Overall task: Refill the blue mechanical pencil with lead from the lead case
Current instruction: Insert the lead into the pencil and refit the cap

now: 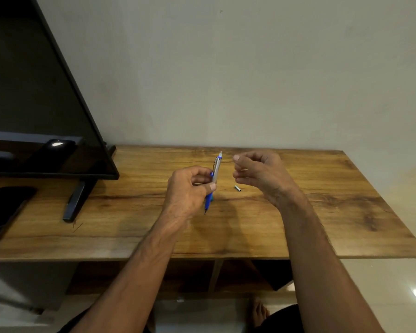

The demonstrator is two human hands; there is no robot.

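Holding the blue pencil tip-down above the middle of the tabletop, your left hand grips it. Your right hand curls beside its top; I cannot tell if it pinches lead. Push crooked and thin lead may snap.

Both bare arms reach forward, side by side. The left hand is up and curls its fingers and thumb round the blue pencil, holding it tilted. The right hand is up just beside it, with its fingers curled in toward the thumb. Whether it holds anything is too hard to see.
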